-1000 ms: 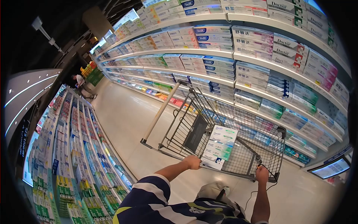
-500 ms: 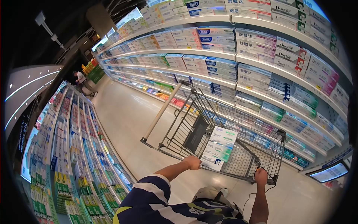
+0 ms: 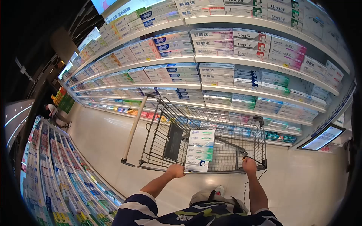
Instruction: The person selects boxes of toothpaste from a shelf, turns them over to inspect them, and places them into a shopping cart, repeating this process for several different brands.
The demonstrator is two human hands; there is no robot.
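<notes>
A wire shopping cart [image 3: 222,130] stands side-on before me, its handle bar at the left. Stacked toothpaste boxes [image 3: 200,147], mostly white and green, lie in it against the near side. My left hand [image 3: 175,171] is closed round the cart's near top rim, just left of the boxes. Near the front end of that rim, my right hand [image 3: 249,165] is closed on a small black-and-orange item [image 3: 244,157] with a thin black cord hanging from it. The item's exact shape is too small to tell.
Shelves [image 3: 218,58] of toothpaste boxes curve along the far side. Another shelf unit [image 3: 64,165] runs along the left. A person [image 3: 52,111] stands down the aisle near green crates [image 3: 66,103]. A lit screen [image 3: 322,138] is at the right. Pale floor [image 3: 98,147] lies between the shelves.
The view has turned to the right, so the cart, shelves and distant person appear further left. The cart now looks more level across the view. Both hands keep their hold.
</notes>
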